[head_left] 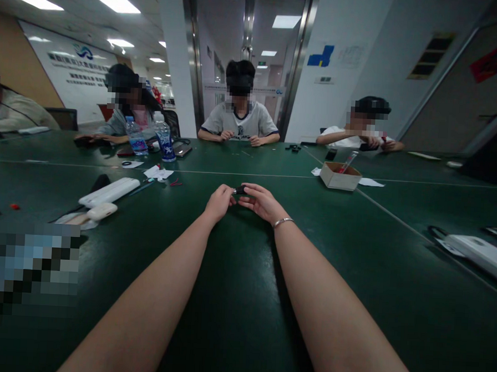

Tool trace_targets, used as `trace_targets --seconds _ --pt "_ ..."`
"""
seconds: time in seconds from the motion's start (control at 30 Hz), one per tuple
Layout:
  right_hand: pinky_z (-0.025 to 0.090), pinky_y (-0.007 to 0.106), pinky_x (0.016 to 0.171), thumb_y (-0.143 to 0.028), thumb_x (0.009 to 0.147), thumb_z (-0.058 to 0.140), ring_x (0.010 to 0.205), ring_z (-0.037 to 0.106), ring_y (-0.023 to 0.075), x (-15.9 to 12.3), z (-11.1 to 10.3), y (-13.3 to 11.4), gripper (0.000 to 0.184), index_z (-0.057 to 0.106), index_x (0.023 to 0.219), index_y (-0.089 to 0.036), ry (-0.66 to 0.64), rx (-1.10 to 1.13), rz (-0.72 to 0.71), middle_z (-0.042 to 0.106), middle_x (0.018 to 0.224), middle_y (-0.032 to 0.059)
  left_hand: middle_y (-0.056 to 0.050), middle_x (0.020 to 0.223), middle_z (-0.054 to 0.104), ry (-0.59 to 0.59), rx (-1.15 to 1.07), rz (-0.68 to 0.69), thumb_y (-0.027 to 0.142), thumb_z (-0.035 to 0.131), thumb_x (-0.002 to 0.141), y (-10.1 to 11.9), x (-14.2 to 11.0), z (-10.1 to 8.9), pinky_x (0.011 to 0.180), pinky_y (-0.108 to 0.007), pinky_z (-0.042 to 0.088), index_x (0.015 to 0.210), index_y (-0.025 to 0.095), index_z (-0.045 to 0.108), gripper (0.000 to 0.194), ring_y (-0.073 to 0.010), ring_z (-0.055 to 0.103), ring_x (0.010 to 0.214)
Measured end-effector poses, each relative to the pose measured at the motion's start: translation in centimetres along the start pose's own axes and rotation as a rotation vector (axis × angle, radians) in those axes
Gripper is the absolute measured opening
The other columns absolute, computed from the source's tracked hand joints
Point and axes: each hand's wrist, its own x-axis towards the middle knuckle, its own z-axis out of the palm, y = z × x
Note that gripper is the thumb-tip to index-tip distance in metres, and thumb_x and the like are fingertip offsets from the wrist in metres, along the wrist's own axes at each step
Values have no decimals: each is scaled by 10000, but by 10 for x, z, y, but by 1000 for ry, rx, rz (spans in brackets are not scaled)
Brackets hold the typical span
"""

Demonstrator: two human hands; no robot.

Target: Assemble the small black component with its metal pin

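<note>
Above the dark green table (235,274), both of my arms reach forward and the hands meet near the middle. A small black piece with a silvery end (240,190) is held between them. My left hand (220,202) pinches its silvery end, with the fingertips partly hidden. On the black end, my right hand (263,202) closes thumb and fingers, and a silver bracelet (283,222) circles that wrist. The piece is too small to tell its exact kind, and I cannot tell whether it is one part or two joined.
To the left lie a white power strip (110,192), a rounded white object (102,211) and paper scraps (158,173). Two bottles (164,139) stand farther back. A small open box (340,177) sits right of centre; another power strip (482,254) lies far right. Several people sit across the table.
</note>
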Motion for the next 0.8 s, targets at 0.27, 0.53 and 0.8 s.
trace_targets --seconds 0.27,0.53,0.8 --pt "589 332 727 -86 813 643 660 676 143 0 0 0 155 638 934 -181 5 2 -4 697 867 29 22 589 586 1 -18 -3 377 469 782 -2 1 0 550 -248 358 791 218 513 166 -131 528 567" --pt "597 307 697 -91 803 663 663 680 145 -1 1 -1 154 637 921 -186 -1 10 -2 702 851 23 3 614 600 -11 26 12 468 412 822 -4 2 0 561 -265 377 780 209 531 288 -140 536 574" --pt "593 308 703 -79 806 660 660 678 142 -1 1 -1 161 636 930 -178 -3 7 -3 702 834 29 17 616 602 22 23 -6 338 455 796 -2 2 0 554 -257 364 836 219 500 134 -136 541 575"
